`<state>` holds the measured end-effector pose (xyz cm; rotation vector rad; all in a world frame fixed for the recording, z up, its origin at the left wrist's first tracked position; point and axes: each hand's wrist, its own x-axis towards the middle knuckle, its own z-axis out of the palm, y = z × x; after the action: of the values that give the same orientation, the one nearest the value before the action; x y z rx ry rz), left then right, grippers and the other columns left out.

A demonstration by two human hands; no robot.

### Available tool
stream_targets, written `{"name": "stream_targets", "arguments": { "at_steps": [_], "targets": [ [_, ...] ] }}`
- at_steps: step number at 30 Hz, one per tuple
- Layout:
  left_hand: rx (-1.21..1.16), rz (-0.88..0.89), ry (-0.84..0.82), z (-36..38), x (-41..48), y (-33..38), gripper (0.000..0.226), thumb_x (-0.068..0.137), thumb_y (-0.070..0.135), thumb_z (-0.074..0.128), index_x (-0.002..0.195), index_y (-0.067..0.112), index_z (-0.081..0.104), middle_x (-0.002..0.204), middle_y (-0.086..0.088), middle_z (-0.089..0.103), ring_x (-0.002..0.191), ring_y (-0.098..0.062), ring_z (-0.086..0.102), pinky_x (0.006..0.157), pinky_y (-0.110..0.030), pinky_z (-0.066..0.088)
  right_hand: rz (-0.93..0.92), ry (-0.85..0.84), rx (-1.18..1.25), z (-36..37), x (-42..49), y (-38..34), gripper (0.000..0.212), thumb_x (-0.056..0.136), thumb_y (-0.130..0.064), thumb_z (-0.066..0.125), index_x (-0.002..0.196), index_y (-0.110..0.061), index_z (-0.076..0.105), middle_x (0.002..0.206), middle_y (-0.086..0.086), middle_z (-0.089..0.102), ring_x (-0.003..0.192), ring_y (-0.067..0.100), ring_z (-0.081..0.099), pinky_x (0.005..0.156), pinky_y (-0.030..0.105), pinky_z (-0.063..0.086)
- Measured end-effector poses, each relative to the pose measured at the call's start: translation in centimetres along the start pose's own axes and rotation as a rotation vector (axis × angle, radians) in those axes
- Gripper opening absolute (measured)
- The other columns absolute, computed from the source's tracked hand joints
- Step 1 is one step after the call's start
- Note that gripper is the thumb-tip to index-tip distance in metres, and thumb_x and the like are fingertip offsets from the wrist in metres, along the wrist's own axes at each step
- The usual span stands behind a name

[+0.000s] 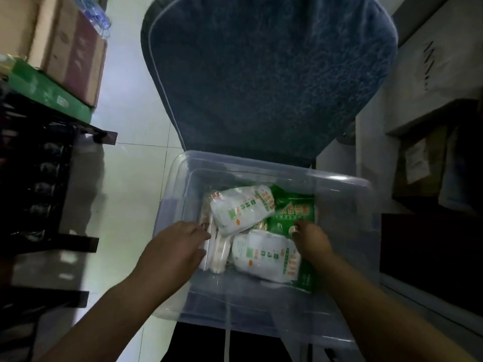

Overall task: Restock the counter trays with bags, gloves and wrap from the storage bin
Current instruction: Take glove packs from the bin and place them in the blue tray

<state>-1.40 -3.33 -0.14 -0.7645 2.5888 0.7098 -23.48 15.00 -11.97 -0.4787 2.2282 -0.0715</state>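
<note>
Inside the clear plastic storage bin [339, 180], the right hand [311, 239] was curled, its thumb pinching the edge of the flat green plastic packet [290, 210]. The left hand [180, 244] was reached onto the pale clear-wrapped bundle [218, 253]; its hold could not be determined. The packet was best slid from beneath the overlapping white-and-green packets [240, 210] before being lifted.

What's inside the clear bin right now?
An upper white pack, a lower white pack, a green pack and clear-wrapped pale items at left. Anything beneath them is covered.
</note>
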Motion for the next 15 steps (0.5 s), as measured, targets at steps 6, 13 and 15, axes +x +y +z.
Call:
{"name": "stream_targets", "arguments": {
  "at_steps": [6,13,15],
  "targets": [
    [0.054,0.034,-0.041,2.1,1.7,0.4,0.025,0.066,0.009,0.078,0.091,0.013,0.072,0.091,-0.004,0.073,0.078,-0.023,0.067,0.064,-0.032,0.055,0.357,-0.053,0.739,4.5,4.8,-5.0,0.029,0.086,-0.013,0.059,0.111,0.002,0.06,0.095,0.015,0.062,0.07,0.022,0.055,0.056,0.022,0.048],
    [0.073,-0.024,-0.029,3.2,1.0,-0.8,0.031,0.06,0.013,0.084,0.089,0.016,0.072,0.087,0.0,0.073,0.073,-0.02,0.068,0.061,-0.032,0.058,0.654,-0.046,1.475,6.7,4.2,-9.3,0.032,0.082,-0.005,0.068,0.111,0.003,0.057,0.101,0.013,0.063,0.092,0.03,0.064,0.073,0.034,0.058],
    [0.087,-0.029,-0.019,3.3,0.9,-0.8,0.034,0.056,0.014,0.086,0.087,0.017,0.072,0.085,0.0,0.073,0.071,-0.019,0.068,0.06,-0.032,0.058,0.662,-0.037,1.576,5.9,3.0,-9.7,0.021,0.079,-0.002,0.07,0.097,-0.001,0.058,0.086,0.007,0.062,0.072,0.021,0.062,0.045,0.02,0.053]
  ]
}}
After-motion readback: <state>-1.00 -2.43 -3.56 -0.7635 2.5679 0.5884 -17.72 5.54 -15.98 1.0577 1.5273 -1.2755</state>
